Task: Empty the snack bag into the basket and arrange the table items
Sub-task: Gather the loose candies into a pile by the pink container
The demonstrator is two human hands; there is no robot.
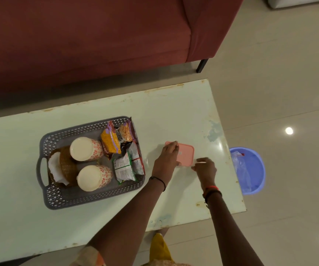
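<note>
Your left grip (pixel 167 154) curls over a pink square lidded box (pixel 186 155) on the bench (pixel 174 112); your right grip (pixel 205 168) curls at its near corner, hold unclear.

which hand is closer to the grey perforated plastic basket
Left. The left hand rests on the pink square plastic box just right of the grey perforated plastic basket; the right hand is at the box's opposite corner, farther away.

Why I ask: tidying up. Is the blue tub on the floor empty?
Not empty: a crumpled clear plastic bag lies inside the blue tub, which stands on the floor beside the table.
</note>
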